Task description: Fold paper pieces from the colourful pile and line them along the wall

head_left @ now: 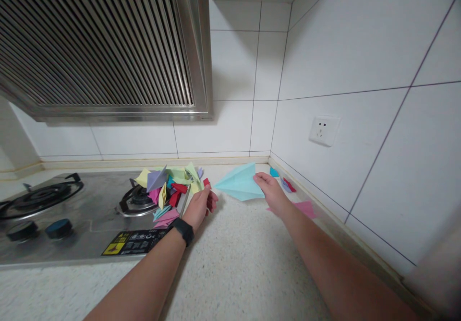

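Observation:
A light blue paper airplane (239, 183) is pinched at its wide end by my right hand (271, 191), its point facing left above the counter. My left hand (203, 205), with a black band on the wrist, is curled near the airplane's tip. Just above its thumb shows a small red piece of paper (206, 182); whether the thumb grips it I cannot tell. Beside this hand, a pile of folded papers (169, 186) in yellow, purple, red, green, pink and blue lies across the right burner and the stove's edge.
More folded papers lie along the right wall: a pink one (306, 208) partly behind my right forearm, a red one (289, 184) and a blue one (274, 172). The gas stove (97, 215) is at left, under a metal range hood (118, 47). A socket (324, 130) is on the tiled wall.

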A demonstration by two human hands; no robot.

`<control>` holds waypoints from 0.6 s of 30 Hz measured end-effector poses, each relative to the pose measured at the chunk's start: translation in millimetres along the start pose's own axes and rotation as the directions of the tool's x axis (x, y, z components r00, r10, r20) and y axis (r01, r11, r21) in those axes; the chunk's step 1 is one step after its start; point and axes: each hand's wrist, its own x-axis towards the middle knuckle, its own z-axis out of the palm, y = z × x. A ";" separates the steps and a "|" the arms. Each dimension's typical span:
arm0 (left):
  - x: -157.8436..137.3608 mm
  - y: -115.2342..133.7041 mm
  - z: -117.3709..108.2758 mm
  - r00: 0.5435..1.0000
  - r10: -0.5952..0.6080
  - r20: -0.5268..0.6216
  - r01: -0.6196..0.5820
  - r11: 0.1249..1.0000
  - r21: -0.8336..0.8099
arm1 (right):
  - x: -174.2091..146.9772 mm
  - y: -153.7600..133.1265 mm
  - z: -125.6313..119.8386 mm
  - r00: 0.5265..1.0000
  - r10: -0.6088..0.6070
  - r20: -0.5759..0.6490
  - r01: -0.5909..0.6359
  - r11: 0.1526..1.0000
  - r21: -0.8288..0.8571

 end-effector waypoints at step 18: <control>-3.0 4.0 2.0 0.999 0.026 0.042 -0.026 1.000 -0.003 | -5.1 -7.1 6.3 0.998 0.043 0.048 -0.038 0.994 -0.107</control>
